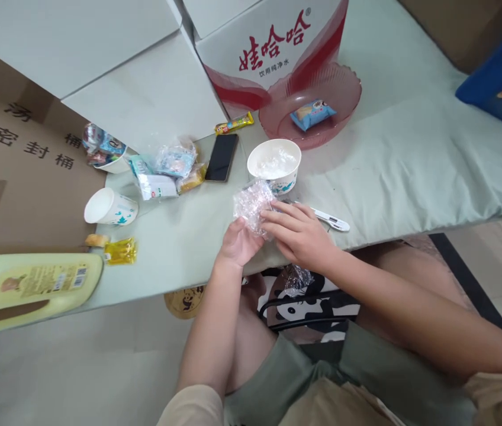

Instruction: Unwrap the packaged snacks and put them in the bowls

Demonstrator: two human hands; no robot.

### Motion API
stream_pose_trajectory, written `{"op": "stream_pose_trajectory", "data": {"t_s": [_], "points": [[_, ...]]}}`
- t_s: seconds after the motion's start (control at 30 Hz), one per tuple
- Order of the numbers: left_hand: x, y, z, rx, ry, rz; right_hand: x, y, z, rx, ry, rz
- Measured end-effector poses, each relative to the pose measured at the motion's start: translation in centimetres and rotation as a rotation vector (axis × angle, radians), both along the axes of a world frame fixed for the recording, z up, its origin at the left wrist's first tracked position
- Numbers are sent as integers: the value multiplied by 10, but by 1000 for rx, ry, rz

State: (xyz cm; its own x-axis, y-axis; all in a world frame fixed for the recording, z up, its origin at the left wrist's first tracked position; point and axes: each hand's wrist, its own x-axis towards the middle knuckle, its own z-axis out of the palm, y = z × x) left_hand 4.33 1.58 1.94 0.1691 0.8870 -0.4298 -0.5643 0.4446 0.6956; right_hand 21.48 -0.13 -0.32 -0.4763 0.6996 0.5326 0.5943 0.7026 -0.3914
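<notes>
A crumpled, squarish bundle of clear, glossy plastic [251,206] was in the person's hands, just on the near side of the round white paper bowl with blue-green print [288,183]. The left hand [238,244] held it from below, the grip closed about its lower edge with the thumb up in front, apparently to steady it and leave the upper face free. The right hand [301,235] laid its outstretched fingers on the bundle's right side; its thumb was hidden, so I could not tell whether that grip pinched anything.

The bundle's upper edge pointed toward the bowl; its creases and glare blurred the outline, so any long axis was hard to judge.

The bowl, with clear plastic inside, stood on the cloth-covered counter [180,236], seemingly kept close for easy reach. A slim white-handled tool [333,220] lay to its near right, pointing back under the right hand, and a flat black phone [222,158] to its left.
</notes>
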Motion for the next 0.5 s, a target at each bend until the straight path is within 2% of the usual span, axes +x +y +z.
{"op": "stream_pose_trajectory", "data": {"t_s": [0.13, 0.23, 0.3, 0.37, 0.43, 0.5], "points": [[-3, 6, -4, -90, 135, 37, -1, -2, -5, -12, -46, 59], [-2, 10, -6, -73, 205, 50, 10, -6, -10, -44, 69, 85], [-1, 11, -5, -34, 215, 62, 21, -4, -10, -88, 175, 10], [0, 11, -3, -16, 205, 59, 30, 4, -9, -159, 225, -142], [-2, 10, -2, -29, 194, 44, 35, 18, -7, -256, 199, -301], [-3, 8, -2, -57, 205, 23, 34, 35, -5, -345, 139, -371]]}}
